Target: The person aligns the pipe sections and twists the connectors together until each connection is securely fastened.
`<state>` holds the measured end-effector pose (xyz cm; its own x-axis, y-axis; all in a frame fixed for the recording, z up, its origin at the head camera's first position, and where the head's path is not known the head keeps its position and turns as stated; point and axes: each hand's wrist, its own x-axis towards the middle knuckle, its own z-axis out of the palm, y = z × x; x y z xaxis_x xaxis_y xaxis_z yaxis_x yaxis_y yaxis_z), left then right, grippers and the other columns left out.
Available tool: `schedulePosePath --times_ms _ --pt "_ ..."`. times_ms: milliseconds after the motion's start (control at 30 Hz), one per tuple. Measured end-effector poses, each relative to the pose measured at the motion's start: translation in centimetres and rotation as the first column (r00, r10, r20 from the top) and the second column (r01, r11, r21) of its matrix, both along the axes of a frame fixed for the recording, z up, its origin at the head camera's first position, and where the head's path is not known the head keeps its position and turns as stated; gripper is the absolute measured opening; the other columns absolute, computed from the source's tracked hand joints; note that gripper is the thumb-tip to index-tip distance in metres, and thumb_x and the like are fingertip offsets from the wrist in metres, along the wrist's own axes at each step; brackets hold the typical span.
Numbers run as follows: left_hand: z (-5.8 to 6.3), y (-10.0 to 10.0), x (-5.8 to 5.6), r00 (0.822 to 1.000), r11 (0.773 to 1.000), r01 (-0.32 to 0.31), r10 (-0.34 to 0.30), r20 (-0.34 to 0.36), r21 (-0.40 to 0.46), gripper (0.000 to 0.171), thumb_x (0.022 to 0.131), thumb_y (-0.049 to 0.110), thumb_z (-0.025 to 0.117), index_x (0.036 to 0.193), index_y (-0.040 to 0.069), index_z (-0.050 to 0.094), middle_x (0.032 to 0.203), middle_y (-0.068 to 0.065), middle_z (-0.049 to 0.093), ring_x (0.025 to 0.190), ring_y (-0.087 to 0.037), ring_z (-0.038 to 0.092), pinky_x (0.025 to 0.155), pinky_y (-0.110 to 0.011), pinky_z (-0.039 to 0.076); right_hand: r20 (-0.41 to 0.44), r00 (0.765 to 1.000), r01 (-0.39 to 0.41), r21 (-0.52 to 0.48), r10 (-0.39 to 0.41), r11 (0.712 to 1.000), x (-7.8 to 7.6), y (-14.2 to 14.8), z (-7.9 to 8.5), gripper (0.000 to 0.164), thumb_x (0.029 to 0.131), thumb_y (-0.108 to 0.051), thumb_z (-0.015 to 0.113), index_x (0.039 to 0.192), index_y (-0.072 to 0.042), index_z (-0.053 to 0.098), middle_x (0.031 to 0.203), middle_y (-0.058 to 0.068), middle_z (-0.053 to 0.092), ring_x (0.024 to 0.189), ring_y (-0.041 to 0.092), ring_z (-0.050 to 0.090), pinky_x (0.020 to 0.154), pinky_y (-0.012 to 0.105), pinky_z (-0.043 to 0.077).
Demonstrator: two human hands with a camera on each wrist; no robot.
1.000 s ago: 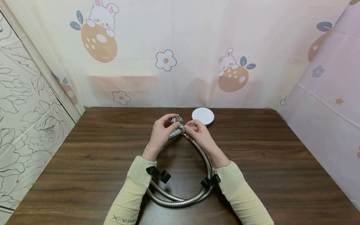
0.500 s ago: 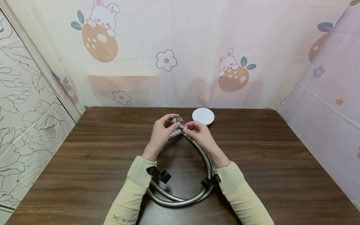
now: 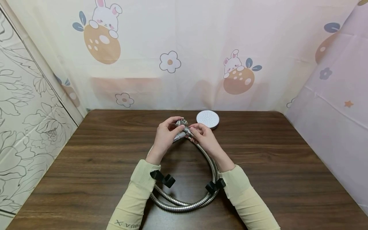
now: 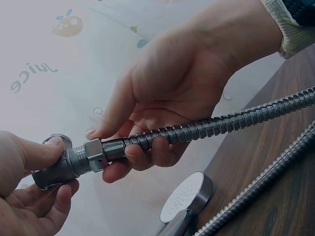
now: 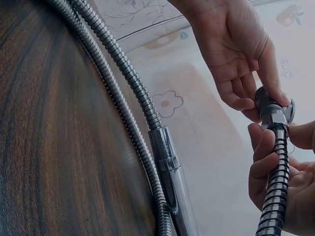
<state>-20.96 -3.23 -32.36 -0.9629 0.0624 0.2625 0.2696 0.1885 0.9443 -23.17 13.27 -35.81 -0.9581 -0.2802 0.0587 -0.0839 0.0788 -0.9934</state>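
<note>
In the head view, my left hand [image 3: 164,136] grips a small chrome pipe fitting [image 3: 181,122] with a round open mouth. My right hand [image 3: 206,138] holds the end of a ribbed metal shower hose [image 3: 212,164], its fingers curled round it in the left wrist view. There, the hose's hex nut [image 4: 93,149] sits against the fitting's threaded neck [image 4: 78,160], with some thread showing. The right thumb tip touches the nut. Below both hands lies the chrome handle [image 3: 180,136] of a shower head [image 3: 207,118], whose white face points up.
The rest of the hose [image 3: 184,208] lies coiled on the dark wooden table [image 3: 115,179], under and between the forearms. A black camera mount [image 3: 162,179] is strapped on each wrist. A patterned curtain [image 3: 189,41] hangs right behind the table's far edge.
My right fingers have closed in on the nut, then slid a little back along the hose end, leaving more of the nut in sight. The left hand has stayed in place.
</note>
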Motion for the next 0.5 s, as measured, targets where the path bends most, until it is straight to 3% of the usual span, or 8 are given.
schedulePosePath --times_ms 233,500 --pt "0.22 0.11 0.11 1.000 1.000 -0.008 0.008 0.004 -0.013 0.029 0.085 0.009 0.063 0.113 0.002 0.061 0.107 -0.017 0.062 0.094 -0.028 0.059 0.078 -0.033 0.046 -0.026 1.000 -0.012 0.111 0.015 0.994 0.14 0.09 0.27 0.033 0.087 -0.010 0.060 0.114 0.003 0.047 0.093 0.010 0.063 0.074 0.006 0.056 0.064 0.022 0.045" --pt "0.35 0.14 0.17 1.000 1.000 -0.009 0.009 0.011 -0.010 0.029 0.085 0.009 0.063 0.113 0.003 0.061 0.108 -0.016 0.062 0.095 -0.027 0.059 0.079 -0.035 0.046 -0.021 1.000 -0.011 0.115 0.013 0.993 -0.07 0.21 0.01 0.032 0.085 -0.010 0.062 0.111 0.004 0.049 0.095 0.011 0.062 0.077 0.008 0.057 0.066 0.023 0.046"
